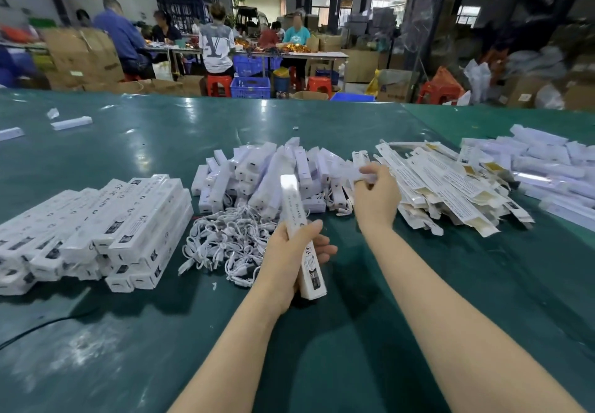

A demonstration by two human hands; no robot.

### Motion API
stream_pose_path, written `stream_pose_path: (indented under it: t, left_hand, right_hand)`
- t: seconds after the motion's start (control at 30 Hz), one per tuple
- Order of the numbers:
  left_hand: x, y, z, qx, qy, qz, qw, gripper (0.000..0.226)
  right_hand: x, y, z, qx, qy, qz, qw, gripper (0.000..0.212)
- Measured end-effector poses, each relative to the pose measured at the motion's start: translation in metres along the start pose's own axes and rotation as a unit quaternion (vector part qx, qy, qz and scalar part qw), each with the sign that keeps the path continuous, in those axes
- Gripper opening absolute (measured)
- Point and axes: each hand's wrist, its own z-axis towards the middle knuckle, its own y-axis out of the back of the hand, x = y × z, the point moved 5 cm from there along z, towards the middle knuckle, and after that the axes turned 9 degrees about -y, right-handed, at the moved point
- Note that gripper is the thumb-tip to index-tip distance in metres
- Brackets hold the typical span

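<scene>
One box [294,209] juts upward from the left grip [285,253].

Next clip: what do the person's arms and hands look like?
The left forearm and right forearm are bare to the frame edge; no sleeves show. The left hand and right hand show no gloves, watch or bracelet. A white patch at one right fingertip may be tape; unclear.
</scene>
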Motion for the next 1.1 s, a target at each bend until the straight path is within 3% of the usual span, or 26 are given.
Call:
stream_pose_path:
  t: [0.07, 0.17, 0.23, 0.3, 0.33, 0.43, 0.5, 0.67, 0.73, 0.83, 0.97, 1.1]
  left_hand:
    - [0.000, 0.001, 0.000, -0.004, 0.002, -0.020, 1.000, 0.011]
    - [-0.001, -0.002, -0.001, -0.012, -0.002, -0.030, 0.999, 0.013]
    - [0.000, -0.005, -0.002, -0.016, 0.004, -0.062, 0.998, 0.017]
    - [-0.002, -0.008, -0.003, -0.012, 0.011, -0.104, 0.994, 0.018]
    - [-0.004, -0.009, -0.003, -0.005, 0.010, -0.117, 0.993, 0.019]
    - [-0.006, -0.005, -0.001, -0.008, -0.011, -0.078, 0.997, 0.016]
    - [-0.005, 0.000, -0.002, -0.026, -0.014, -0.026, 0.999, 0.021]
    - [-0.013, -0.011, -0.013, 0.050, -0.048, 0.083, 0.994, 0.044]
    - [-0.011, -0.016, -0.017, 0.081, -0.061, 0.164, 0.981, 0.040]
    - [-0.013, -0.017, -0.021, 0.090, -0.108, 0.331, 0.933, 0.039]
    - [-0.024, -0.012, -0.024, 0.057, -0.183, 0.477, 0.858, 0.031]
    - [-0.025, -0.011, -0.022, 0.044, -0.165, 0.521, 0.836, 0.048]
  right_hand:
    - [-0.011, 0.021, -0.008, -0.033, -0.089, 0.181, 0.979, 0.018]
    - [-0.018, 0.031, -0.027, 0.027, -0.213, 0.382, 0.899, 0.024]
    - [-0.014, 0.037, -0.041, 0.076, -0.181, 0.335, 0.922, 0.030]
    - [-0.002, 0.046, -0.059, 0.124, -0.060, 0.185, 0.973, 0.028]
    - [0.005, 0.048, -0.068, 0.170, 0.000, 0.120, 0.978, 0.027]
    - [0.006, 0.040, -0.095, 0.351, 0.038, 0.015, 0.936, 0.017]
    - [0.000, 0.036, -0.103, 0.387, -0.008, 0.014, 0.922, 0.006]
    - [-0.007, 0.050, -0.085, 0.274, -0.090, 0.115, 0.951, 0.016]
    - [-0.008, 0.051, -0.084, 0.311, -0.087, 0.123, 0.938, 0.023]
    - [-0.012, 0.047, -0.085, 0.358, -0.085, 0.131, 0.921, 0.020]
    - [-0.017, 0.066, -0.064, 0.221, -0.145, 0.265, 0.927, 0.018]
    - [-0.023, 0.098, -0.046, 0.088, -0.182, 0.475, 0.857, 0.022]
